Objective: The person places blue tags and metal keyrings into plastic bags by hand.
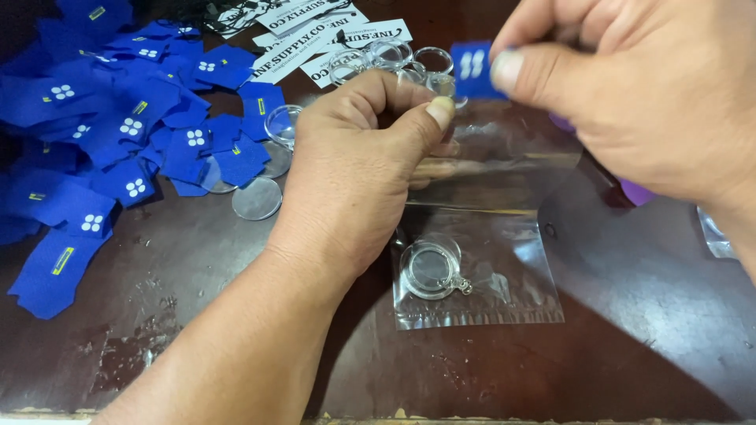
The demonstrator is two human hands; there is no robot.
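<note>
Two hands, left [358, 169] pinching one clear bag [480, 260], right [630, 86] pinching one blue tag [470, 69], one keyring case [431, 270] inside.

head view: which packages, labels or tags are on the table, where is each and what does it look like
Clear plastic bag: centre, flat, held open by the left hand; a clear round case lies inside.
Blue fabric labels: heap at left, rectangular, with white dots or small yellow marks.
Single blue label: pinched by the right hand, top centre.
White paper tags: top centre, overlapping strips with dark print.
</note>
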